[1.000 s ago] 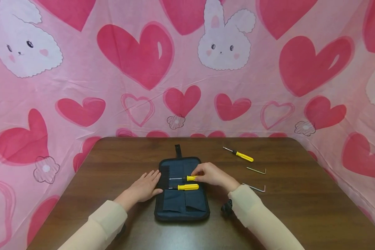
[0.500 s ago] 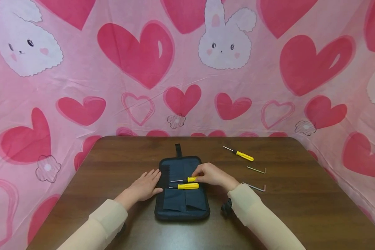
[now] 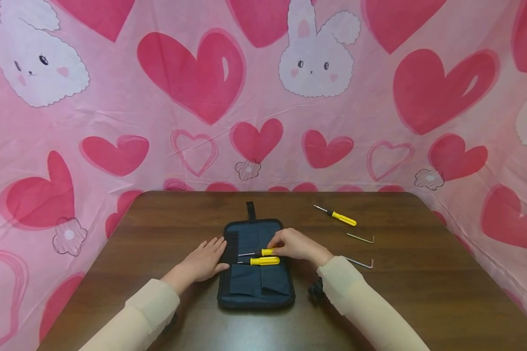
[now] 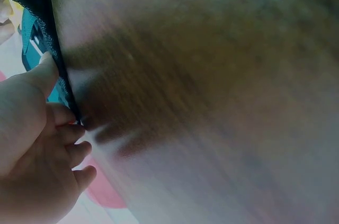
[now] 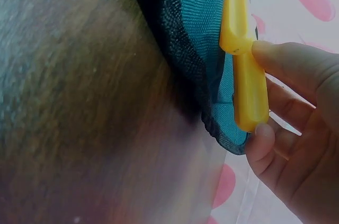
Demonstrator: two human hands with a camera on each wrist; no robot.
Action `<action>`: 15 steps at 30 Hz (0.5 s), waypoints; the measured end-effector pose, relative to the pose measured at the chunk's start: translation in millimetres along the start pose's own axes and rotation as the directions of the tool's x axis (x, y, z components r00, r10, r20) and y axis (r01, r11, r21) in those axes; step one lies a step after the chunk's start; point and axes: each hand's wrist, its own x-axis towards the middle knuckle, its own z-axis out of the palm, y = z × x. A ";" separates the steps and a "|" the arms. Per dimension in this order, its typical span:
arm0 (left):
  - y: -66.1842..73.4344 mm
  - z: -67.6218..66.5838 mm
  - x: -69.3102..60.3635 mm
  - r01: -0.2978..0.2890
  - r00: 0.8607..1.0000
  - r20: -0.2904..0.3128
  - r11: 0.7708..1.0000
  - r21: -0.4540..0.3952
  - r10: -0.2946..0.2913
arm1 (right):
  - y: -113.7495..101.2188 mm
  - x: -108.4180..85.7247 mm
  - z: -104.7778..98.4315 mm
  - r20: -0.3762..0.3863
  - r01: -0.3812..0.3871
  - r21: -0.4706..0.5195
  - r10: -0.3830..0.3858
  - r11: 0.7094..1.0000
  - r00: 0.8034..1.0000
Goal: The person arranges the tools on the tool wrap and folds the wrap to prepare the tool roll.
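Observation:
A dark blue tool pouch (image 3: 246, 287) with black edging lies unfolded on the table. My left hand (image 3: 200, 261) rests flat with its fingertips on the pouch's left edge; in the left wrist view that hand (image 4: 42, 139) touches the dark border. With my right hand (image 3: 296, 245) I hold a yellow-handled screwdriver (image 3: 267, 252) by its handle, its shaft pointing left over the pouch. Just below it lies a second yellow screwdriver (image 3: 265, 261). In the right wrist view my thumb and fingers (image 5: 263, 136) are around the held yellow handle (image 5: 251, 91), beside the other handle (image 5: 234, 17).
Right of the pouch lie another yellow screwdriver (image 3: 343, 218), a small hex key (image 3: 360, 238) and a larger hex key (image 3: 359, 263), partly behind the right sleeve. A black strap (image 3: 251, 210) extends from the pouch's far edge. Patterned pink cloth hangs behind the table (image 3: 180, 209).
The screwdriver in my right hand has come slightly nearer to the lower one, then shifted a little left. My left hand has stayed at the pouch edge.

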 end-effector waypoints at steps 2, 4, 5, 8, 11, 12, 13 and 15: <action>-0.1 0.0 0.9 0.001 1.000 0.001 1.000 0.000 -0.001 | -0.7 0.4 0.0 0.001 -0.006 -0.002 0.006 1.000 1.000; -0.2 0.1 1.6 0.003 1.000 0.002 1.000 0.000 -0.003 | -1.5 0.6 -0.1 0.000 -0.007 -0.008 0.007 1.000 1.000; -0.4 0.2 2.0 0.005 1.000 0.002 1.000 0.000 -0.005 | -1.7 0.5 -0.1 -0.001 -0.006 -0.010 0.006 1.000 1.000; -0.7 -0.1 2.1 0.010 1.000 0.003 1.000 0.000 -0.010 | -2.3 0.8 0.7 -0.005 -0.002 -0.014 0.002 1.000 1.000; -1.1 0.0 1.9 0.007 1.000 0.004 1.000 -0.006 -0.007 | -2.5 1.0 1.9 -0.004 0.003 -0.006 -0.003 1.000 1.000; -1.0 -0.1 1.5 0.005 1.000 0.003 1.000 -0.006 -0.005 | -2.6 1.4 2.5 -0.004 0.003 -0.003 -0.003 1.000 1.000; -0.9 -0.1 1.2 0.004 1.000 0.003 1.000 -0.008 -0.004 | -2.7 1.5 2.8 -0.002 0.004 0.000 -0.004 1.000 1.000; -1.1 0.3 0.8 -0.001 1.000 0.002 1.000 -0.013 0.001 | -2.9 2.0 3.6 0.000 0.001 0.005 -0.001 1.000 1.000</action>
